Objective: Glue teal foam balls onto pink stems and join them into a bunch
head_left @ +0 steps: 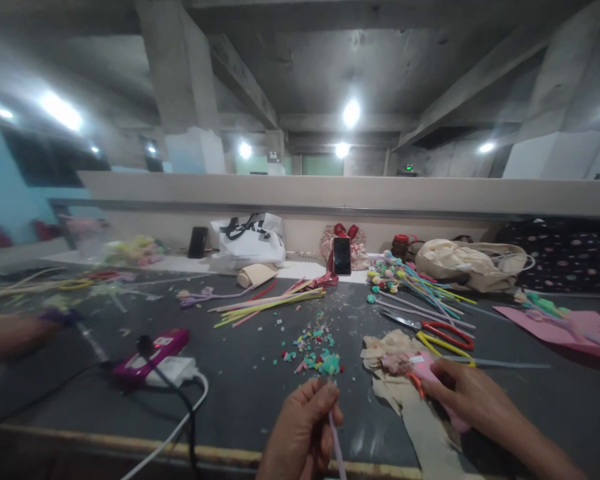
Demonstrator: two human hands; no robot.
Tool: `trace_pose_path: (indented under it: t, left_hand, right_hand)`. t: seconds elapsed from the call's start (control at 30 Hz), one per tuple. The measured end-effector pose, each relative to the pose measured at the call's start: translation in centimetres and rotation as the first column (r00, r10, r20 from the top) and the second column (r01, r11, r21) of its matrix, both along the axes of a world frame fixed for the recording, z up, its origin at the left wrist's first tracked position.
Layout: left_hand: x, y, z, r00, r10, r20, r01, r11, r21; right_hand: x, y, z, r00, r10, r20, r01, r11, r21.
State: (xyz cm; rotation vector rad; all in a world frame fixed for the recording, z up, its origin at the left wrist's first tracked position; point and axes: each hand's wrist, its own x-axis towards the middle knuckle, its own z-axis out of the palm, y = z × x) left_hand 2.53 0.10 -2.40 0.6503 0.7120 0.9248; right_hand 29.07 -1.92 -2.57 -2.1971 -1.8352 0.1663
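My left hand [305,423] pinches a thin lilac stem [336,443], which looks like a pipe cleaner, topped with a green fluffy flower head [331,363]. On the right, my right hand [467,393] is closed around a pink glue gun [423,365] with an orange trigger. The gun lies on a crumpled beige cloth [390,393], and its nozzle end looks wrapped or smeared. Small green, red and white fluffy bits [310,339] are scattered just beyond my left hand. Scissors with red and yellow handles [437,331] lie open past the glue gun.
Yellow and pink stems [270,307] lie mid-table, finished-looking flower stems [395,273] farther right. A phone [342,256] stands at the back. On the left are a magenta power strip [155,353] with cables and another person's blurred hand [10,337]. Pink paper [555,330] lies far right.
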Motion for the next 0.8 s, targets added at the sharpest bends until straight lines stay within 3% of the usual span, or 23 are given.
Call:
trace_pose_path:
  t: [0.27, 0.57, 0.7, 0.8]
  left_hand:
    - [-0.2, -0.1, 0.5, 0.999, 0.044, -0.018, -0.043, 0.998, 0.043]
    - [0.4, 0.7, -0.8, 0.990, 0.076, -0.116, -0.061, 0.990, 0.126]
    - [0.2, 0.4, -0.4, 0.983, 0.098, -0.158, -0.076, 0.987, 0.138]
    - [-0.7, 0.2, 0.8, 0.968, 0.183, -0.169, -0.159, 0.976, 0.147]
  right_hand:
    - [0.1, -0.1, -0.3, 1.000, -0.004, 0.005, 0.004, 1.000, 0.001]
    - [0.4, 0.1, -0.9, 0.998, 0.025, -0.050, -0.020, 0.994, 0.110]
    - [0.3, -0.5, 0.2, 0.977, -0.006, -0.215, 0.038, 0.989, 0.143]
    - [0.2, -0.9, 0.6, 0.907, 0.014, -0.421, 0.042, 0.992, 0.123]
